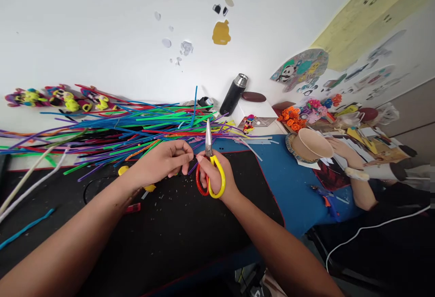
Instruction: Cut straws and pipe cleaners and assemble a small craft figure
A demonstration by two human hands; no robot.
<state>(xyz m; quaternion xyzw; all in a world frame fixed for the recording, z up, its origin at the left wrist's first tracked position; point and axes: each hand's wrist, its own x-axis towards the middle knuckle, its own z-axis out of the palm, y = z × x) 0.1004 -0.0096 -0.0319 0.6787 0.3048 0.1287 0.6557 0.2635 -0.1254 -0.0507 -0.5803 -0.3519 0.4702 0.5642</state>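
Note:
My right hand (220,174) is closed around a pair of scissors (209,145) with one red and one yellow handle loop. The blades point up and away from me. The right thumb and fingertip come close to my left hand (170,160), whose thumb and fingers are pinched together. Whatever lies in that pinch is too small to make out. Just beyond both hands spreads a heap of fuzzy pipe cleaners (149,122) in blue, green, purple and red. Below them is a black mat (204,238) sprinkled with small scraps.
A black thermos (234,95) leans near the wall. Small fuzzy figures (64,98) line the far left. A red tool (132,208) lies by my left forearm. To the right are a tan bowl (311,144), a blue glue gun (329,202) and another person's arm (362,192).

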